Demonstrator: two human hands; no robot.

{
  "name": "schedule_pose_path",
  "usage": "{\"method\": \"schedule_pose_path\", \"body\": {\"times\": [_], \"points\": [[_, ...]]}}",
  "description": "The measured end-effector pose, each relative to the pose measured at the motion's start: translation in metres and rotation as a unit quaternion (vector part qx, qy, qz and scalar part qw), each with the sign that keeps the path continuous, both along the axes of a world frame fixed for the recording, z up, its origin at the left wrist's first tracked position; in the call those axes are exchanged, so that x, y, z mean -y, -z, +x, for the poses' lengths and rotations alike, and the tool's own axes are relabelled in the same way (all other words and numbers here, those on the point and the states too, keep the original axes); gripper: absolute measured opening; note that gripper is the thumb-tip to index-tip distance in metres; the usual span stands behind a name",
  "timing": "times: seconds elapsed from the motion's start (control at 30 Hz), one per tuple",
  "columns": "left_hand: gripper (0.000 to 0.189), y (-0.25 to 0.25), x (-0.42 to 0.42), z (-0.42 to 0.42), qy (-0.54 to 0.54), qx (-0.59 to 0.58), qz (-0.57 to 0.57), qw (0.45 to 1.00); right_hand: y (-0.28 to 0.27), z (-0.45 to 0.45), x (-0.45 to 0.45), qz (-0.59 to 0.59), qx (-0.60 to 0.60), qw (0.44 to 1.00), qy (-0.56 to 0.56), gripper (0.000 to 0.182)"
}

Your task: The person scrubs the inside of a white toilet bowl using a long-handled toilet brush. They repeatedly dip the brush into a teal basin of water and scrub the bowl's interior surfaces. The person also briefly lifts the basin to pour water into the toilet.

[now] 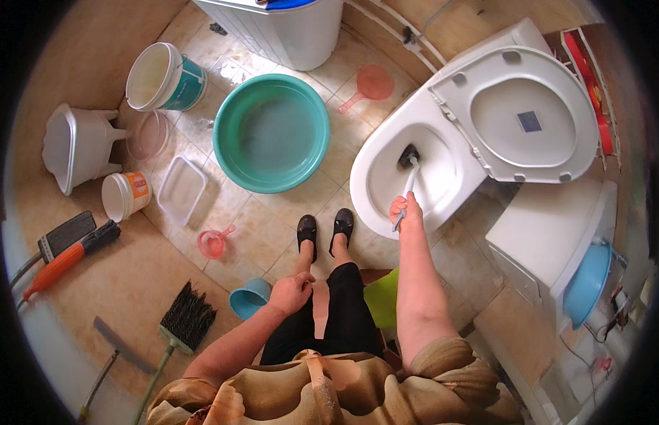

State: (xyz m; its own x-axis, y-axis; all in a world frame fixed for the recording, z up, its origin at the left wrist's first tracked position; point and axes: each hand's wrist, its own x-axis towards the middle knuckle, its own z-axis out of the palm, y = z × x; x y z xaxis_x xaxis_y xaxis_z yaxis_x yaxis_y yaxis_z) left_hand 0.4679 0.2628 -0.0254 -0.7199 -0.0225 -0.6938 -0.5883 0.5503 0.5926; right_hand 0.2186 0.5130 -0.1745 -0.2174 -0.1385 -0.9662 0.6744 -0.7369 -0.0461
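My right hand (406, 211) grips the handle of a toilet brush (411, 176). The brush's dark bristle head rests inside the bowl of a white toilet (367, 199), against its inner wall. Hinged up behind the bowl are the toilet seat and lid (584, 125), with a small dark square on the lid. My left hand (292, 294) holds nothing that I can see; it rests at my left knee with the fingers partly curled. Close to that hand, a blue plastic pail (248, 299) stands on the floor.
A green basin (219, 135) of cloudy water stands on the tiles. Left are a white bucket (186, 79), a plastic stool (90, 141), a small tub (134, 194) and a shallow tray (183, 188). Pink dippers (375, 82) lie about. A broom (189, 319) leans left; a sink cabinet (542, 234) stands right.
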Motion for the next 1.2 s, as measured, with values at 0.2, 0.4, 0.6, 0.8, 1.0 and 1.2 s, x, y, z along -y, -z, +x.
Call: {"method": "schedule_pose_path", "body": {"times": [0.2,0.4,0.6,0.8,1.0,1.2], "points": [[0.015,0.020,0.002,0.012,0.012,0.000,-0.018,1.000,0.045,0.004,-0.012,0.488,-0.082,0.678,-0.544,0.046],[0.014,0.009,-0.002,0.012,-0.014,0.005,-0.008,1.000,-0.048,-0.023,-0.018,0.486,-0.084,0.236,-0.837,0.060],[0.015,0.019,0.000,0.012,0.004,-0.008,-0.011,1.000,0.013,-0.004,-0.011,0.529,-0.097,0.450,-0.713,0.060],[0.015,0.005,0.001,0.010,-0.038,0.012,-0.002,0.999,-0.009,0.013,0.003,0.096,-0.018,0.991,-0.092,0.029],[0.014,0.017,0.009,0.010,-0.045,0.035,-0.003,0.998,-0.003,-0.030,0.006,0.216,-0.032,0.927,-0.306,0.019],[0.015,0.003,0.001,0.007,-0.032,-0.023,0.005,0.999,-0.058,-0.020,-0.012,0.479,-0.084,0.310,-0.817,0.059]]}}
